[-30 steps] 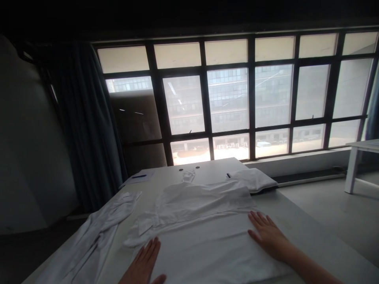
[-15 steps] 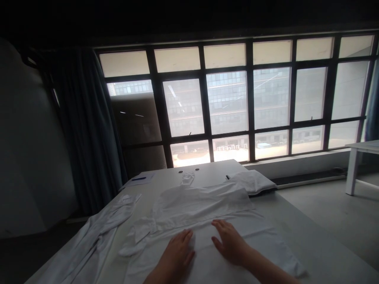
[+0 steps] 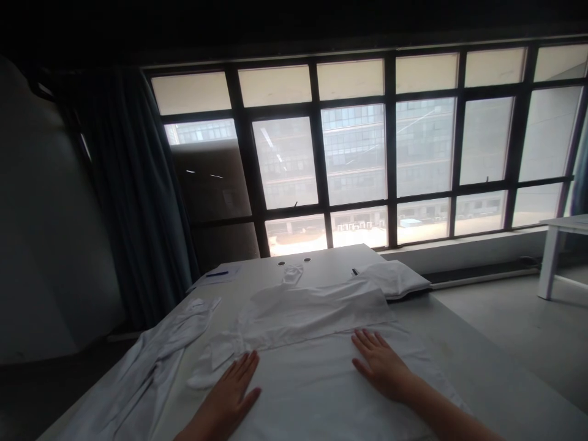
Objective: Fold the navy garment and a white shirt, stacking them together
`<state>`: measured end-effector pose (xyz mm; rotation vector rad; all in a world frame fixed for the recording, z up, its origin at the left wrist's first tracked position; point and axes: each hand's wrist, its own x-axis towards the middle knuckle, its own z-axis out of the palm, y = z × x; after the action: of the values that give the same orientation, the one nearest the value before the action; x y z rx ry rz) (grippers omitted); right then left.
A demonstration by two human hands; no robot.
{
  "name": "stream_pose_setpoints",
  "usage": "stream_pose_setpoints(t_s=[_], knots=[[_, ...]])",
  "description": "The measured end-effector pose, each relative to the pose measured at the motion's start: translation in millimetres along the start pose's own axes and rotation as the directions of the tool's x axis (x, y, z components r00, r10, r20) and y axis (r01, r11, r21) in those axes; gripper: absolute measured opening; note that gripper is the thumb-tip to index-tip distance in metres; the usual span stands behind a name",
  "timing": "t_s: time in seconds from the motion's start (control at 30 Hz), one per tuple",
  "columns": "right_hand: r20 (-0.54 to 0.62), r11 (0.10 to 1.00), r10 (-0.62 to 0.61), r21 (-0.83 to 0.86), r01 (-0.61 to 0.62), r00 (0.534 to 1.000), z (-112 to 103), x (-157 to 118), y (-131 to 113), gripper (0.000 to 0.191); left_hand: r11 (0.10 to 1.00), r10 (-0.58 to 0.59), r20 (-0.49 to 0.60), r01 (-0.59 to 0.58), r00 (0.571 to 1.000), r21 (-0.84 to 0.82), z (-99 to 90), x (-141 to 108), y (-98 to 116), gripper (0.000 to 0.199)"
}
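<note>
Resting palm-down, hands (image 3: 225, 386) (image 3: 381, 364) apparently on white cloth (image 3: 303, 380).

A white cloth shirt (image 3: 312, 380) lies spread flat on the table (image 3: 321, 260), in the lower middle of the frame, its long side running across the view. The upper part is folded over toward the window, making a smooth doubled layer (image 3: 312, 312) with a fairly straight crease along its near edge. A sleeve (image 3: 215, 361) sticks out at the left, lying in a loose flap past the crease. A small crumpled bit of white fabric (image 3: 293, 274) pokes out at the far edge. The left hand (image 3: 225, 386) and right hand (image 3: 381, 364) rest open and flat on the lower layer, fingers spread, well apart, just below the crease.
</note>
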<state>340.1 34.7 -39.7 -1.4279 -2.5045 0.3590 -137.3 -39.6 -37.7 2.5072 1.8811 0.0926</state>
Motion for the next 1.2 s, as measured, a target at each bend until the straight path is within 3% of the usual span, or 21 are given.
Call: stream_pose_setpoints(t_s=[0.2,0.27,0.37,0.47,0.6,0.73,0.93,1.07,1.2], knots=[[-0.139,0.957,0.221,-0.158,-0.242,0.965,-8,-41,84,0.075,0.991,-0.054,-0.158,0.072,0.986,0.112,12.5,-37,-40,0.068],[-0.290,0.914,0.273,-0.220,-0.341,0.917,-11,-53,97,0.069,0.985,-0.075,-0.186,0.102,0.980,0.140,12.5,-42,-38,0.062],[-0.457,0.898,0.170,-0.292,-0.328,0.873,-15,-65,91,0.059,0.987,-0.102,-0.178,0.122,0.979,0.106,10.4,-44,-17,0.055],[-0.417,0.947,0.020,-0.284,-0.152,0.909,-14,-69,65,0.053,0.991,-0.131,-0.047,0.132,0.990,0.004,8.5,-45,14,0.065],[-0.270,0.977,0.070,-0.174,-0.120,0.960,0,-66,36,0.067,0.988,-0.150,0.057,0.151,0.987,-0.023,2.4,-47,32,0.074],[-0.112,0.976,0.156,-0.132,-0.171,0.981,4,-54,33,0.075,0.989,-0.150,0.025,0.150,0.988,-0.011,-7.0,-44,20,0.068],[-0.087,0.976,0.172,-0.116,-0.182,0.981,-7,-26,35,0.078,0.990,-0.132,-0.005,0.131,0.991,-0.041,-9.6,-20,1,0.068],[-0.071,0.977,0.181,-0.106,-0.188,0.981,-11,-11,34,0.076,0.989,-0.135,-0.149,0.123,0.980,-0.083,-12.5,-10,-2,0.061],[-0.093,0.974,0.188,-0.107,-0.198,0.978,-11,-7,42,0.071,0.986,-0.133,-0.281,0.098,0.950,-0.136,-23.9,-25,11,0.042]])
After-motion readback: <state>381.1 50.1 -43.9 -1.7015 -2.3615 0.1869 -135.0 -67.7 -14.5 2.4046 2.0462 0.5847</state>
